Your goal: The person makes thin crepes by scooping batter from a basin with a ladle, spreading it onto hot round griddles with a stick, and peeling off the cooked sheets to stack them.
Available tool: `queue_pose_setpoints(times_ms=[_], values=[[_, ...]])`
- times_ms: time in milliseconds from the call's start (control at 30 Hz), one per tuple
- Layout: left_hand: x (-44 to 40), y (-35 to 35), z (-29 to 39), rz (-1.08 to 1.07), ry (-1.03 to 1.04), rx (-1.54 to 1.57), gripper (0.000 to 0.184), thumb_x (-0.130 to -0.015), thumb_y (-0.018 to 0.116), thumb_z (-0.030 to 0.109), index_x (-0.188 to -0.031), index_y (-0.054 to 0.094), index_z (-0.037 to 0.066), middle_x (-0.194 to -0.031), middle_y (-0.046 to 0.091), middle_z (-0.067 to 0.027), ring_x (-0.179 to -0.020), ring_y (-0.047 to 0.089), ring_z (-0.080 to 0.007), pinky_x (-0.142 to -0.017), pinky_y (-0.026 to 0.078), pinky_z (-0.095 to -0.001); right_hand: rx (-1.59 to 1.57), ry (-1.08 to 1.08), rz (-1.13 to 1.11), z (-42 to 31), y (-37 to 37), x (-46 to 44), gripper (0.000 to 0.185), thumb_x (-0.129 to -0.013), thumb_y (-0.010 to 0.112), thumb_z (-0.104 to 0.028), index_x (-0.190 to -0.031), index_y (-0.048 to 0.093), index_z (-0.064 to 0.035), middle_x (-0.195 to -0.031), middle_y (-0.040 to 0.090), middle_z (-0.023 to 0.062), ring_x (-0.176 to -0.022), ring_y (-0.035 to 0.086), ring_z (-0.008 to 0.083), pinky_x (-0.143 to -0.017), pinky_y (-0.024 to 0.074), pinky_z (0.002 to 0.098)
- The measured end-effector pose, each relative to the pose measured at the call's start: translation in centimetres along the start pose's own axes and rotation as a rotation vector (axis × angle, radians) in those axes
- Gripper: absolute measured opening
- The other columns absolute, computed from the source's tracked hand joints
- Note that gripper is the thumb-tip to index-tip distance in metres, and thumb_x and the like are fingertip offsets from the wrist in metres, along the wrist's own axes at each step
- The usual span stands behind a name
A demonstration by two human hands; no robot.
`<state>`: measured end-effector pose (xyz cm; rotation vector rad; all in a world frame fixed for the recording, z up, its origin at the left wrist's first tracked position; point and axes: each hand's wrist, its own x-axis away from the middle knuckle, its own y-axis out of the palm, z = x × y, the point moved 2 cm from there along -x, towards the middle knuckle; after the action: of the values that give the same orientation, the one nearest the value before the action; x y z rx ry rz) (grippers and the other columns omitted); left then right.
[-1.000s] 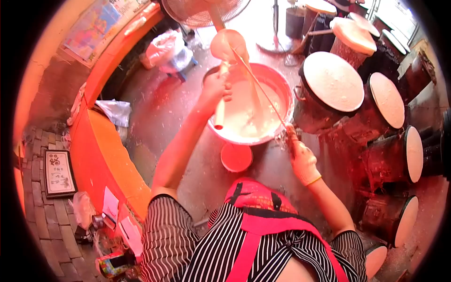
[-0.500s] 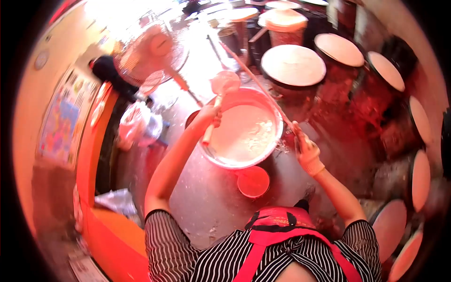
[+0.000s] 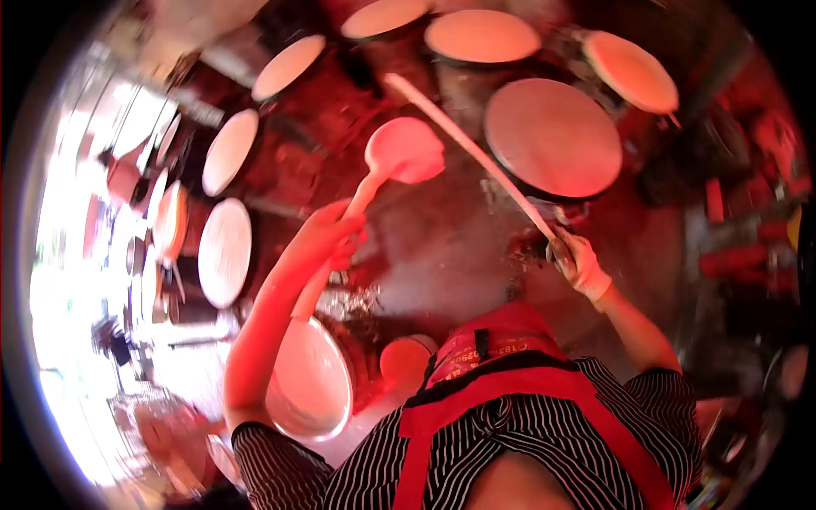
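My left hand (image 3: 327, 242) is closed around the handle of a ladle (image 3: 399, 149). The ladle's bowl is raised, with a pale, thick batter-like mass on it. In my right hand (image 3: 582, 265), which wears a light glove, is one end of a long thin stick (image 3: 476, 151); it slants up and left, away from me. Ahead of the stick's middle lies a round griddle (image 3: 552, 136) with a dull, bare-looking top. Low on the left stands a large tub (image 3: 346, 374) of pale liquid batter, partly hidden by my left forearm.
More round griddles with pale tops curve around me, including one at the back (image 3: 482, 36), one at back right (image 3: 631, 72) and one on the left (image 3: 225, 253). A small red bucket (image 3: 406, 361) stands beside the tub. Bright daylight fills the far left.
My view has swung to the right, so the tub now lies low on the left and griddles are ahead. The ladle has come away from over the tub. Both hands keep their holds.
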<state>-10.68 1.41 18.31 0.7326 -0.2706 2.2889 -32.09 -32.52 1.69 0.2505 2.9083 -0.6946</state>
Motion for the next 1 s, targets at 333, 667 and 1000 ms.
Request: queue_pose_setpoints(times_ms=[333, 667, 1000], values=[[-21.2, 23.1, 12.3, -0.008, 0.887, -0.923, 0.033, -0.08, 0.058, 0.011, -0.111, 0.057, 0.0, -0.088, 0.064, -0.02, -0.085, 0.064, -0.0305, -0.071, 0.048, -0.036, 0.52, 0.093, 0.512, 0.4, -16.2, -1.7, 0.048, -0.086, 0.055, -0.009, -0.132, 0.048, -0.0221, -0.086, 0.059, 0.0102, -0.072, 0.06, 0.0273, -0.061, 0.0479, 0.0335], [-39.6, 33.4, -2.1, 0.108, 0.627, -0.422, 0.04, -0.082, 0.061, 0.013, -0.115, 0.045, -0.002, -0.075, 0.058, -0.0102, -0.051, 0.056, -0.0184, -0.041, 0.042, -0.0325, 0.298, 0.391, 0.846, 13.3, -6.3, 5.0, 0.05, -0.089, 0.05, -0.014, -0.137, 0.044, -0.0245, -0.081, 0.056, 0.0029, -0.071, 0.059, 0.0213, -0.06, 0.0471, 0.0372], [-33.4, 29.0, 19.6, -0.71, 0.544, 0.515, 0.016, -0.093, 0.053, 0.018, -0.087, 0.042, 0.008, -0.057, 0.038, 0.0008, -0.046, 0.038, -0.0086, -0.042, 0.035, -0.0228, 0.527, 0.699, 1.055, 13.4, -1.5, -5.5, 0.053, -0.087, 0.056, -0.02, -0.137, 0.042, -0.0289, -0.091, 0.058, 0.0164, -0.08, 0.061, 0.0346, -0.069, 0.0494, 0.0436]])
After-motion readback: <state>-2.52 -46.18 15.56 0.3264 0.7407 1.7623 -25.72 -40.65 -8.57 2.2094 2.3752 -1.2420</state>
